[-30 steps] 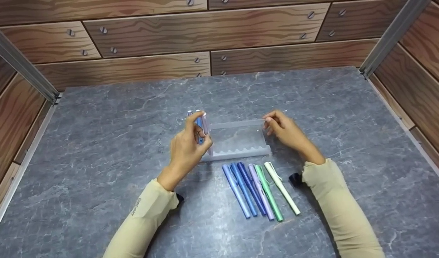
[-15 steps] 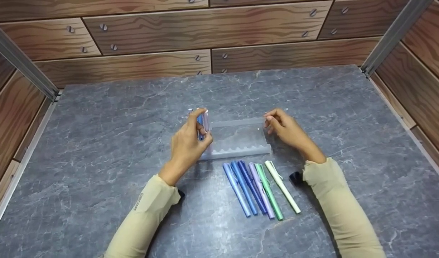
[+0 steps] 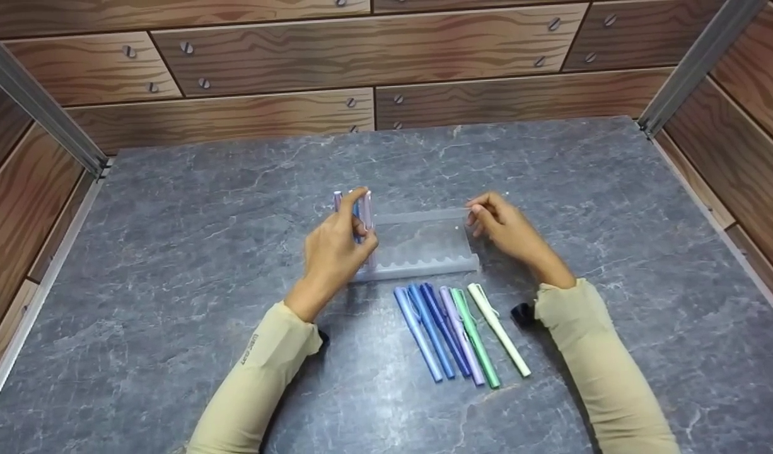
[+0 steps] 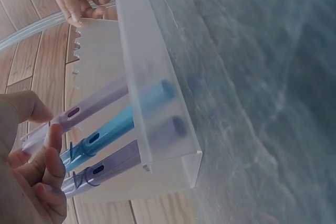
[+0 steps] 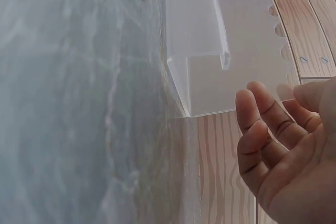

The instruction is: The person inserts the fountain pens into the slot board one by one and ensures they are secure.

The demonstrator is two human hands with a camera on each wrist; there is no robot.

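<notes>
A clear plastic pen stand [image 3: 424, 239] with scalloped notches lies between both hands. At its left end, my left hand [image 3: 333, 249] pinches a pale lilac pen [image 4: 92, 103] between thumb and index finger; the pen's lower end is behind the stand's frosted front lip. Beside it a blue pen [image 4: 113, 129] and a purple pen [image 4: 115, 165] also rest in the stand, close to the curled other fingers. My right hand [image 3: 506, 230] pinches the stand's far right corner between thumb and index finger, its remaining fingers loosely bent.
In front of the stand lie several loose pens: blue ones [image 3: 418, 334], a lilac one [image 3: 462, 337], a green one [image 3: 476, 340] and a pale green one [image 3: 499, 331]. The grey marbled table [image 3: 191, 252] meets wood-patterned walls [image 3: 267, 63] at the back and sides.
My left hand shifts very slightly right with the lilac pen, which now stands a little straighter. The right hand keeps its grip on the corner; the loose pens lie as before.
</notes>
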